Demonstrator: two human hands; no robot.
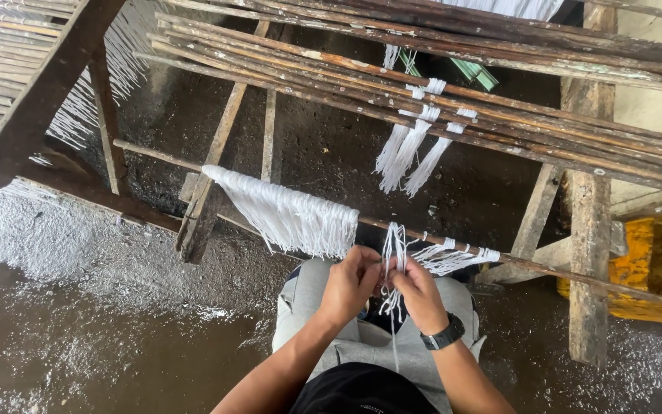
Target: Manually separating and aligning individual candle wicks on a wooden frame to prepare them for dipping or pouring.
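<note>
A thin wooden rod (522, 264) runs across in front of me, hung with a fringe of white strings (289, 218) on its left part. My left hand (350, 284) and my right hand (415, 295) meet just below the rod, both pinching a small bunch of white strings (394, 253) that loops over it. A dark watch sits on my right wrist. More knotted white strands (453, 257) hang on the rod just right of my hands. My knees in grey trousers (308, 295) are under the hands.
A stack of long wooden rods (438, 84) lies on a rough wooden frame (588, 230) above, with white string bundles (411, 149) hanging from it. The floor is wet and dark with white residue (47, 238). A yellow object (653, 268) sits at right.
</note>
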